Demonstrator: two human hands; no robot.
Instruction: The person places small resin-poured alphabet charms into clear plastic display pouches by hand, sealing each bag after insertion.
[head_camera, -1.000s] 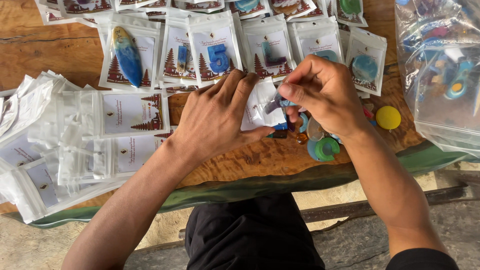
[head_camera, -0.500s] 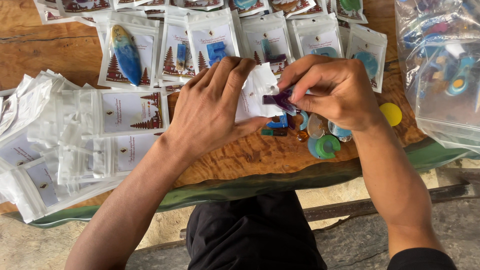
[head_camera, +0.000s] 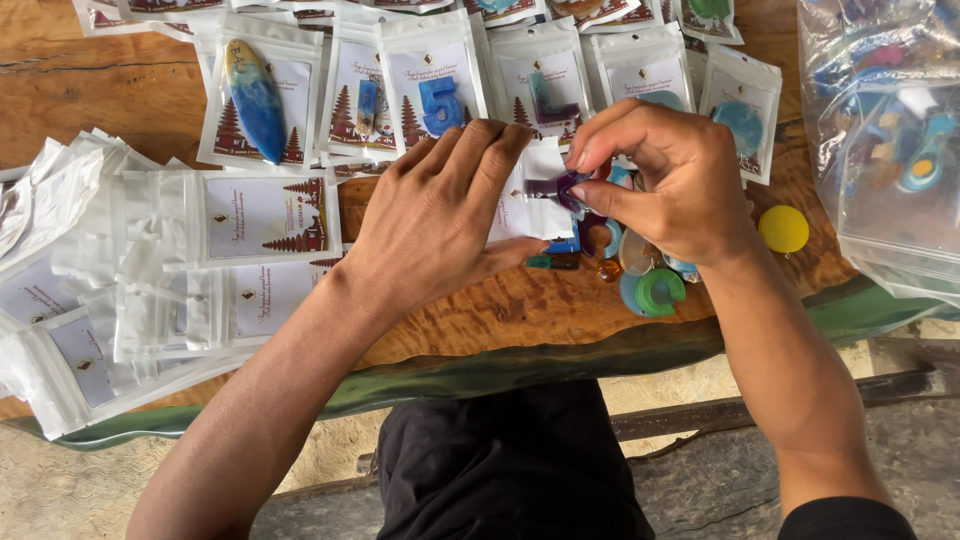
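Observation:
My left hand holds a small white plastic pouch flat against the wooden table, fingers on top and thumb below. My right hand pinches a small purple resin piece between thumb and forefinger, its tip at the pouch's mouth. Just under my right hand lies a cluster of loose resin pieces, among them a green and blue C-shaped one.
Filled pouches with resin shapes, such as a blue oval one, lie in rows at the back. Empty white pouches are piled at the left. A yellow round piece and a large clear bag of pieces sit right.
My right hand turned the purple piece and pushed it leftward into the pouch's mouth. My left hand stayed on the pouch, shifting only slightly.

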